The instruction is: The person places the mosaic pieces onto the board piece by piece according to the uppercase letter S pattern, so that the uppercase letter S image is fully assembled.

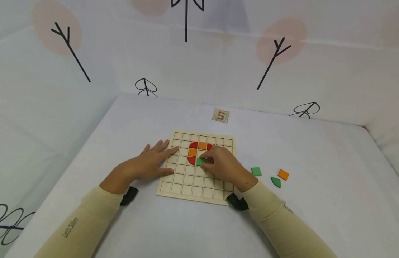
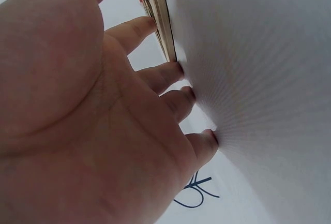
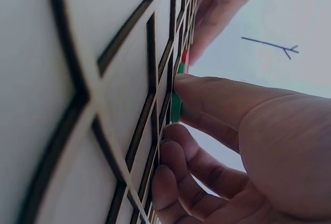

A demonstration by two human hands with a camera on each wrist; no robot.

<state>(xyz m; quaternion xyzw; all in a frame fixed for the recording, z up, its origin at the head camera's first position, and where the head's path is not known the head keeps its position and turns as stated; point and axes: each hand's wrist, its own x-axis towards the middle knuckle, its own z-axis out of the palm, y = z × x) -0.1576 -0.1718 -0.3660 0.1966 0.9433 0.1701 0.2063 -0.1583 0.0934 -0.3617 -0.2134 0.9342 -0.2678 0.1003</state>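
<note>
A pale wooden grid board (image 1: pixel 188 180) lies on the white table. My left hand (image 1: pixel 149 163) is spread at its left edge, index fingertip and thumb tip over the board; in the left wrist view other fingertips (image 2: pixel 189 93) touch the table. My right hand (image 1: pixel 226 166) bends over the board's middle, thumb and index finger pinching a green square tile (image 1: pixel 200 162). In the right wrist view the thumb overlaps the green tile (image 3: pixel 176 107). Around it sit red quarter-round tiles (image 1: pixel 191 160) and orange squares (image 1: pixel 192 152). The right hand partly hides another red tile (image 1: pixel 209 146).
Right of the board lie a green square tile (image 1: pixel 256 171), a green quarter-round tile (image 1: pixel 276 182) and an orange square tile (image 1: pixel 283 174). Behind the board is a small pattern card (image 1: pixel 220 115). A printed white cloth (image 1: pixel 199 71) rises at the table's back.
</note>
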